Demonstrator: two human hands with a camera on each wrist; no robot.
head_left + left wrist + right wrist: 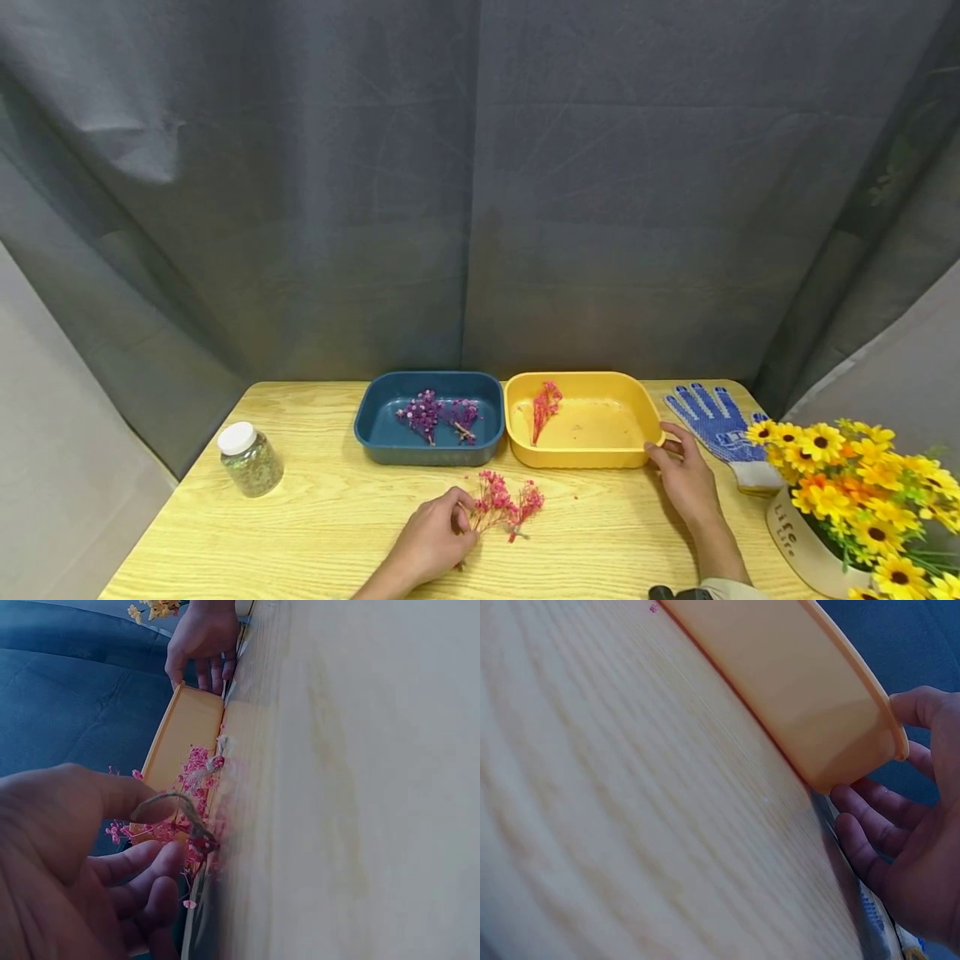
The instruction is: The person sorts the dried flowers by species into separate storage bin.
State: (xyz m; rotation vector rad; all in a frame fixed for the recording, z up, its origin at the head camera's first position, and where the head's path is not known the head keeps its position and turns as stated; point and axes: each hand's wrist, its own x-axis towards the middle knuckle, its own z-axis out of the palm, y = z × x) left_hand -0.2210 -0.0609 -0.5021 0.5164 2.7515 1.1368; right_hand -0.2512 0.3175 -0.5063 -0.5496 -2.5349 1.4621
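Note:
My left hand [435, 537] is at the near middle of the table, its thumb and fingers curled about the stems of a pink dried flower sprig [491, 500]. In the left wrist view, string [176, 796] is tied round the stems by the thumb. A second pink sprig [529, 500] lies just right of it. My right hand [686, 475] grips the near right corner of the yellow tray [585, 458], thumb at the rim. One pink sprig [546, 408] lies inside that tray. The blue tray [431, 456] beside it holds purple dried flowers [422, 412].
On the left stands a jar [251, 462] with a white lid. A blue-and-white work glove [716, 425] lies right of the yellow tray. At the front right is a pot [802, 542] of yellow artificial flowers [862, 483]. Grey curtain [465, 208] hangs behind the table.

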